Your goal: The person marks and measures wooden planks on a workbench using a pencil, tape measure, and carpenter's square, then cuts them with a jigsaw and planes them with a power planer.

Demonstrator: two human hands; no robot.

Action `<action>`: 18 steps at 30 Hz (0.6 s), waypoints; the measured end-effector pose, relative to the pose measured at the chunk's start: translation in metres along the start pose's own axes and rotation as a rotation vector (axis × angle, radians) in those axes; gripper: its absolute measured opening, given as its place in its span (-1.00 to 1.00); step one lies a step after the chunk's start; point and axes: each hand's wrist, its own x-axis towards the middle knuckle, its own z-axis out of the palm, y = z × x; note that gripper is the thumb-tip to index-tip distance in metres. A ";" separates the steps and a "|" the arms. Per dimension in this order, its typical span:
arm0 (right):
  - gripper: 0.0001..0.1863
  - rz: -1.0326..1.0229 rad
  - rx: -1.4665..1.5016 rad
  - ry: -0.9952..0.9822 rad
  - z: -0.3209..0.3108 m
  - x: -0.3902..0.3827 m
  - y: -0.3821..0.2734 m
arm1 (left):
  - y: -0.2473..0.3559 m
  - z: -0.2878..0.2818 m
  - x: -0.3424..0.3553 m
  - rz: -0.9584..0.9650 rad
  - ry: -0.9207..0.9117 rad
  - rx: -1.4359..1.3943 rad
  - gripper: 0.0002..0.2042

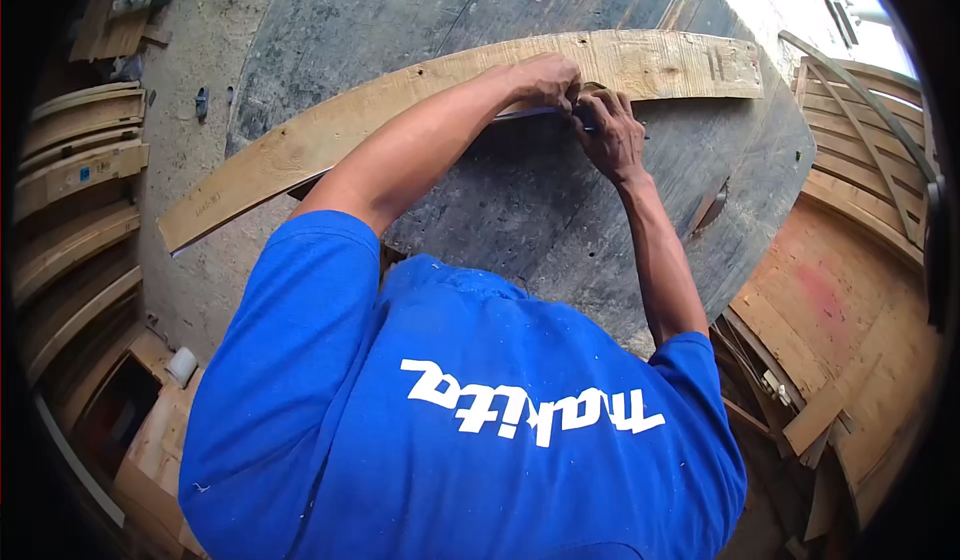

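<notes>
A long light wooden board (350, 115) lies across the dark worn tabletop (500, 200), looking bent in this picture. My left hand (547, 80) rests over the board's near edge with its fingers curled in. Beside it, my right hand (612, 138) reaches up to the same edge, fingers bent and close to the left fingertips. Both hands are closed around the same spot; what they pinch there is mostly hidden and too small to name. Dark knots or holes and a few marks show on the board's face.
Wooden slats (80, 175) are stacked along the left side. At the right stand slatted wood (870, 130) and a large plywood sheet (830, 290). Wood offcuts (815, 420) lie at the lower right. A slot (710, 210) cuts into the tabletop right of my right forearm.
</notes>
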 end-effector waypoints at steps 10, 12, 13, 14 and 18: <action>-0.29 0.128 0.682 0.511 -0.038 -0.005 -0.070 | 0.004 -0.002 0.002 -0.052 0.011 -0.069 -0.75; -0.30 0.225 0.880 0.284 -0.025 -0.004 -0.069 | 0.003 -0.003 0.004 -0.065 -0.037 -0.049 -0.75; -0.31 0.315 1.068 0.047 -0.022 -0.004 -0.070 | 0.002 -0.002 0.005 -0.066 -0.039 -0.048 -0.75; -0.44 0.457 1.352 -0.006 -0.018 -0.006 -0.076 | 0.000 -0.002 0.004 -0.056 -0.035 -0.047 -0.76; -0.83 0.019 0.931 -0.002 -0.010 0.004 -0.067 | 0.004 -0.004 0.006 -0.059 -0.036 -0.081 -0.78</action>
